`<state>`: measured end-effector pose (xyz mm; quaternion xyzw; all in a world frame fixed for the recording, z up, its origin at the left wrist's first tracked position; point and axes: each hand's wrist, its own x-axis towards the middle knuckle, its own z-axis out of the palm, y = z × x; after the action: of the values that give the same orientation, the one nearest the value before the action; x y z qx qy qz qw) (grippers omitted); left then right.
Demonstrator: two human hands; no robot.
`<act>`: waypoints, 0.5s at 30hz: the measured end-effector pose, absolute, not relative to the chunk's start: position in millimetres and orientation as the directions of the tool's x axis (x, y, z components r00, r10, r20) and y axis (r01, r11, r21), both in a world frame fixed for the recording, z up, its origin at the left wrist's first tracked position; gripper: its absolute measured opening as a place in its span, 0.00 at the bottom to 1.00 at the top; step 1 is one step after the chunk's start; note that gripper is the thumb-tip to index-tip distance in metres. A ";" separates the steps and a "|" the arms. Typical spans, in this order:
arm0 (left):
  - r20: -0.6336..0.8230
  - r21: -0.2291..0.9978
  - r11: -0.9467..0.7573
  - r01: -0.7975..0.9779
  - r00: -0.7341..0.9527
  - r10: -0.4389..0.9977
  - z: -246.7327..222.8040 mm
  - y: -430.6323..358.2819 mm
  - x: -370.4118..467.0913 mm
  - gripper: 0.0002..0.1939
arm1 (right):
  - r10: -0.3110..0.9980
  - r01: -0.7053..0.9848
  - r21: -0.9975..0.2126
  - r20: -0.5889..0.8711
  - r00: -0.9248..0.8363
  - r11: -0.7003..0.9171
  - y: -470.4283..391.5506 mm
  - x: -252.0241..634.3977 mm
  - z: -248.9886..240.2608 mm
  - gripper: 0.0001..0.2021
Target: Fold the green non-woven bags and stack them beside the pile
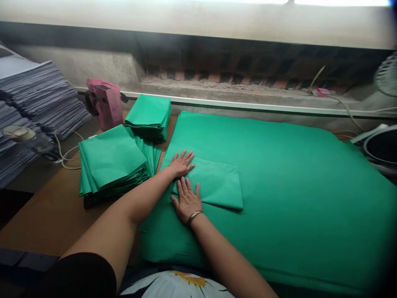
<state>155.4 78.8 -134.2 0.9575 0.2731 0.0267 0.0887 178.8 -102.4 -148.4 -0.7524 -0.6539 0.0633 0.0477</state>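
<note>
A folded green sheet (pixel 220 182) lies on a broad spread of green material (pixel 288 174) that covers much of the table. My left hand (pixel 182 164) rests flat on the upper left corner of the folded sheet, fingers spread. Just below it, my right hand (pixel 187 200), with a bracelet at the wrist, presses flat on the lower left part of the same sheet, its fingers apart. Neither hand grips anything.
Left of my hands sit a stack of folded green pieces (pixel 113 159) and a second stack (pixel 149 111) behind it. A pink holder (pixel 107 103) stands near the wall. Grey stacked sheets (pixel 49 95) are at far left, a fan (pixel 387 76) at far right.
</note>
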 end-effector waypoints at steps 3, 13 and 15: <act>0.012 0.138 -0.841 0.522 0.849 0.529 -134.0 80.4 154.4 0.32 | 0.972 0.962 -0.148 0.005 0.234 -0.230 -142.3 206.0 -149.9 0.35; 0.119 -0.038 -0.991 0.126 0.985 0.121 -141.0 -0.6 99.5 0.36 | 0.571 0.572 -0.020 0.024 0.820 -0.820 -322.7 390.4 -139.6 0.36; 0.147 -0.053 -0.985 0.162 0.977 0.153 -151.2 -12.9 70.7 0.36 | 0.417 0.422 -0.054 0.085 0.905 -0.905 -345.4 433.7 -132.2 0.31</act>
<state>70.7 -12.9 -151.2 0.9938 0.0792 0.0712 -0.0322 433.7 -345.4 -132.2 -0.9753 -0.2151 -0.0358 0.0358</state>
